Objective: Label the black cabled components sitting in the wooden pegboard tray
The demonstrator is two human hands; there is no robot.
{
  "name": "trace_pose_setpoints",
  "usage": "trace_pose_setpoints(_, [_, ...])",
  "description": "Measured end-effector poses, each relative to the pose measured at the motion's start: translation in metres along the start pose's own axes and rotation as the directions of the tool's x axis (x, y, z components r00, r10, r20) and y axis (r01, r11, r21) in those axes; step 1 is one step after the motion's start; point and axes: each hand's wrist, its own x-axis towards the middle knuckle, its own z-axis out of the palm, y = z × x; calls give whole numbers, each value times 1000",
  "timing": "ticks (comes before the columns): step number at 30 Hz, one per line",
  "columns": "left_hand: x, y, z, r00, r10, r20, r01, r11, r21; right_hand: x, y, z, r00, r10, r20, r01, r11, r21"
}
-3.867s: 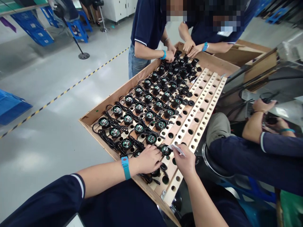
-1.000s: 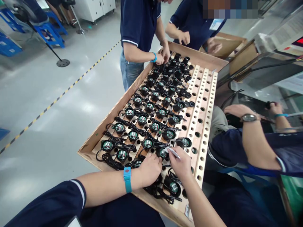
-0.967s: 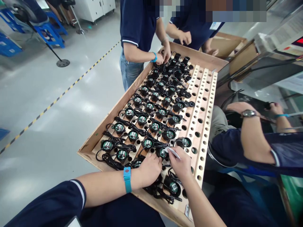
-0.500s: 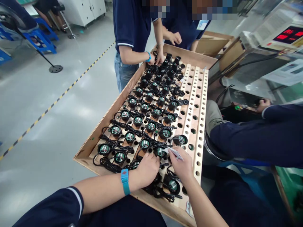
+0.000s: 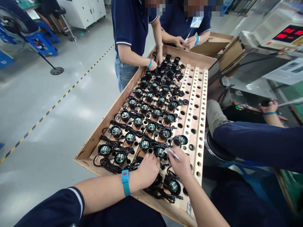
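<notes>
My left hand (image 5: 148,169), with a blue wrist strap (image 5: 125,182), has its fingers curled at the near edge of a round black housing (image 5: 157,153) with a green circuit board (image 5: 161,152) inside. In my right hand (image 5: 181,164) a folded white wipe (image 5: 173,154) is pinched. Its tip reaches over the rim of that same housing, at or touching the board. Another black housing (image 5: 173,186) with a board sits between my wrists. Coiled black cables (image 5: 111,164) lie between the housings, and my left hand partly hides one more unit.
A wooden tray (image 5: 94,142) holds rows of similar housings on drilled strips (image 5: 200,126). Two people work at its far end; one person's hands (image 5: 186,42) hold something white. A seated person's leg (image 5: 215,121) is close on the right, beside a machine with a red display (image 5: 287,34).
My right hand and the white wipe have shifted slightly over the board; my left hand stays in place. Across the tray, one person's hands have come together around something white.
</notes>
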Motion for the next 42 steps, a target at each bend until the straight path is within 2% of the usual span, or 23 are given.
trace_pose_setpoints(6, [0,0,-6,1000,-10,12,11,999,-46,4,2,-1,1000,16,-22,-16,1000,-12])
trace_pose_setpoints(14, [-1,-1,-3,1000,0,23,1,999,-35,2,0,2,999,-19,-29,18,1000,-25])
trace_pose_setpoints(18, [2,-2,-9,999,7,41,-5,999,-32,2,-14,-8,991,27,-130,-28,1000,-11])
trace_pose_setpoints(22, [16,-8,-24,999,-29,33,31,998,-59,-10,-36,-24,946,172,-275,-154,984,87])
trace_pose_setpoints(25, [31,-19,-32,997,-75,24,76,994,-83,-24,-43,-28,924,204,-324,-177,978,110])
trace_pose_setpoints(31, [44,-36,-29,991,-112,77,115,993,-39,-32,-33,-10,974,106,-200,-89,992,90])
trace_pose_setpoints(35, [39,-36,-27,993,-102,54,104,994,-31,-30,-24,1,990,79,-115,-68,993,98])
trace_pose_setpoints(42, [35,-35,-29,993,-107,44,109,993,-39,-31,-13,8,997,42,-67,-38,998,58])
